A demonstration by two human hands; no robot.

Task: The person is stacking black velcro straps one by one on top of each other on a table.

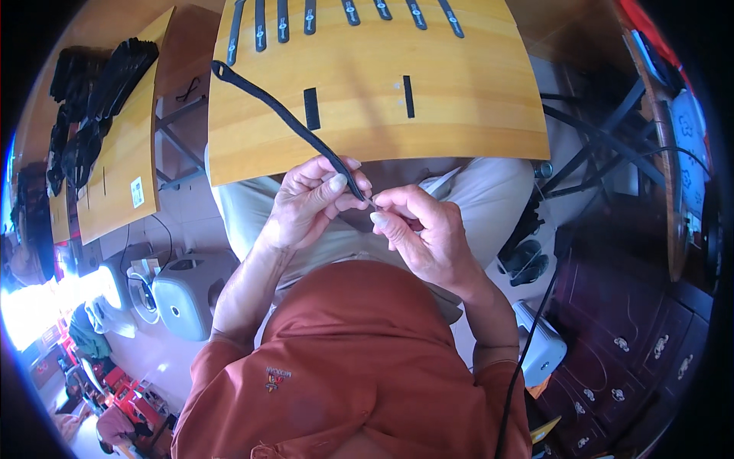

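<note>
wooden table [489, 115] stood beyond my lap. my left hand [304, 205] clamped a black strap [291, 119], its looped end far left above the table; my right hand [425, 229] was at its near tip, whether gripping i couldn't tell. dark straps [310, 18] lay in a far row, two black strips [311, 109] nearer.

The left hand [306, 203] is holding one strap [287, 115], while two strips [311, 109] and eight more straps [310, 18] are lying beyond it.
</note>
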